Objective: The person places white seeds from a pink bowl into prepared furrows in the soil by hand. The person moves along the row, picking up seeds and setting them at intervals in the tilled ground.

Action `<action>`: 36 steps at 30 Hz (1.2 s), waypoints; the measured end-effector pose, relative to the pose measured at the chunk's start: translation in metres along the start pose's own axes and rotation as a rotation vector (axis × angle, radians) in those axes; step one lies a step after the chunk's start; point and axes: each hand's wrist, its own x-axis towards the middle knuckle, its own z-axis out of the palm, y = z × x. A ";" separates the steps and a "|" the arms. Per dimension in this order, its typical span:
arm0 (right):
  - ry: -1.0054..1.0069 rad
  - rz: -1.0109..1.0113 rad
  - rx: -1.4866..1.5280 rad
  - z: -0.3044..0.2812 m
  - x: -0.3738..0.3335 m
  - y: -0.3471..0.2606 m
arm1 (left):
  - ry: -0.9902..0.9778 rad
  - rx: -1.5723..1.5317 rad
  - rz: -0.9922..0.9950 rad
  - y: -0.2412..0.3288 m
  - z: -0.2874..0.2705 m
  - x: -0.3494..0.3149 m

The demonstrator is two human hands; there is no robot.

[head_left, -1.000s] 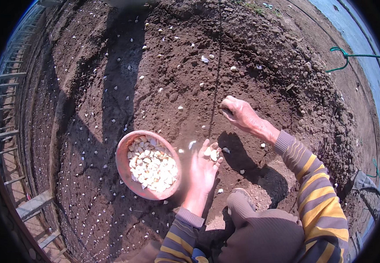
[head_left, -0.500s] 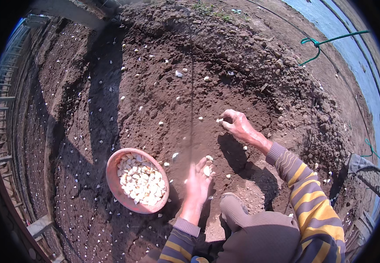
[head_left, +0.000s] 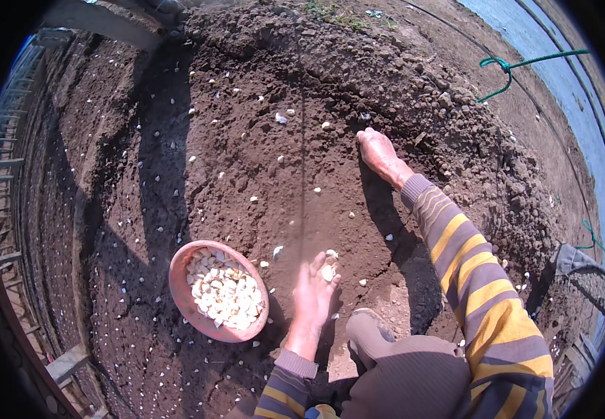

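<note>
My left hand (head_left: 311,300) is palm up low over the soil, right of a pinkish oval bowl (head_left: 178,297). Its fingers cradle a few garlic cloves (head_left: 327,273). Heaped inside the bowl are many pale peeled-looking cloves (head_left: 227,293). Farther forward and to the right, my right hand (head_left: 381,155) reaches down to the soil with its fingers pinched together. Its fingertips are close to a small whitish scrap (head_left: 365,116); whatever they hold, if anything, is hidden. A single clove (head_left: 351,214) lies on the soil between my hands.
Spaced cloves dot the brown soil bed (head_left: 246,223). Clods form a rough ridge (head_left: 456,140) at right. A green rope (head_left: 506,68) is tied at upper right. Wooden slats (head_left: 8,174) line the far left, and my bent knee (head_left: 404,373) is at the bottom.
My right hand has moved forward, away from me, and down to the soil farther up the bed. A clove now shows on the ground where it was. My left hand stays nearly still.
</note>
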 end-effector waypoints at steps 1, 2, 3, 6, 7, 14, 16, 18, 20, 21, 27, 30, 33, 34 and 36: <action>0.019 0.000 -0.012 0.000 -0.001 0.002 | -0.008 -0.005 0.004 0.000 0.002 0.001; 0.038 0.003 -0.025 -0.002 -0.003 0.005 | -0.017 -0.008 0.006 0.000 0.004 0.002; 0.050 0.002 -0.024 0.001 -0.006 0.000 | -0.028 -0.017 0.009 0.001 0.004 0.001; 0.052 0.028 0.025 -0.009 -0.026 -0.027 | -0.035 -0.062 0.036 0.007 0.000 -0.001; 0.099 0.004 0.097 -0.018 -0.046 -0.044 | -0.036 -0.091 0.042 0.007 -0.001 -0.003; -0.366 -0.204 0.645 -0.062 -0.194 -0.141 | -0.021 0.043 0.012 -0.013 0.006 -0.005; -0.369 -0.204 0.593 -0.057 -0.215 -0.144 | -0.020 0.097 0.025 -0.020 0.014 -0.008; -0.418 -0.178 0.582 -0.053 -0.229 -0.147 | -0.035 0.088 0.055 -0.030 0.014 -0.010; -0.420 -0.131 0.617 -0.049 -0.238 -0.139 | -0.006 0.151 0.030 -0.037 0.018 -0.014; -0.400 -0.097 0.651 -0.045 -0.241 -0.134 | 0.012 0.150 0.020 -0.040 0.021 -0.016; -0.151 0.064 0.513 -0.052 -0.218 -0.058 | -0.032 0.355 0.211 -0.025 0.022 -0.026; -0.220 -0.015 0.025 -0.061 -0.212 -0.032 | 0.159 0.614 0.589 0.014 0.013 -0.038; -0.273 -0.080 -0.235 -0.066 -0.217 -0.020 | 0.331 0.546 0.764 0.060 -0.026 -0.030; -0.276 -0.093 -0.278 -0.072 -0.215 -0.021 | 0.418 0.652 0.818 0.076 -0.047 -0.025; -0.201 -0.115 -0.279 -0.070 -0.219 -0.008 | 0.526 0.955 0.757 0.096 -0.071 -0.024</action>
